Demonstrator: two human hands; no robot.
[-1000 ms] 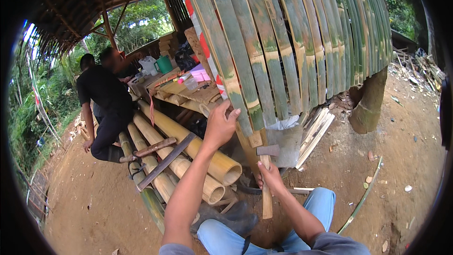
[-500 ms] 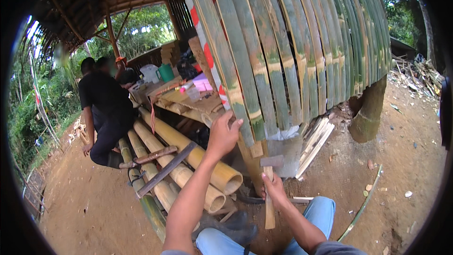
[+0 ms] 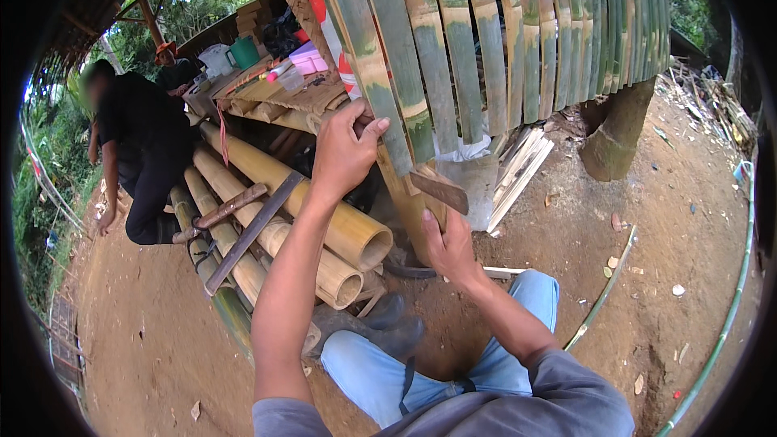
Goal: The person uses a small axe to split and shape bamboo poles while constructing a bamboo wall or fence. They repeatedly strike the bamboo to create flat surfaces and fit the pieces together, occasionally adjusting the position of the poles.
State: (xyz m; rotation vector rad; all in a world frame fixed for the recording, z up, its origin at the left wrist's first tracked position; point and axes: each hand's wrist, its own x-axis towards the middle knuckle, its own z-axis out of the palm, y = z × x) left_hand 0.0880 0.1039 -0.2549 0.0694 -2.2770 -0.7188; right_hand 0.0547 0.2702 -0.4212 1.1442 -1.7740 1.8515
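Your right hand point(image 3: 450, 249) is closed around the handle of a hammer point(image 3: 437, 193). The hammer head sits at 12 o'clock from that hand, just below the centre of the view, and lies against the lower end of a bamboo slat point(image 3: 380, 89). The wooden handle is mostly hidden by your fingers and by the slat behind it.

Your left hand point(image 3: 344, 154) is at 10 o'clock from the hammer. Its fingers curl over the left edge of the same slat, thumb on the near side, in a firm hold.

The slat belongs to a panel point(image 3: 518, 40) of green and tan split bamboo strips, which fills the upper centre and the upper right and leans over your hands.

At 9 o'clock from the hammer, thick bamboo poles point(image 3: 324, 226) lie stacked with their cut ends toward you. A long flat metal bar point(image 3: 252, 231) and a wooden-handled tool point(image 3: 222, 212) rest across them.

At 10 o'clock, further out, a person in black point(image 3: 142, 154) bends beside the poles. Behind them a cluttered bench point(image 3: 267, 89) carries a green jug point(image 3: 244, 53) and pink boxes point(image 3: 307, 55).

At 2 o'clock a thick post point(image 3: 617, 137) stands in the dirt. At 6 o'clock are your knees in blue jeans point(image 3: 380, 372).
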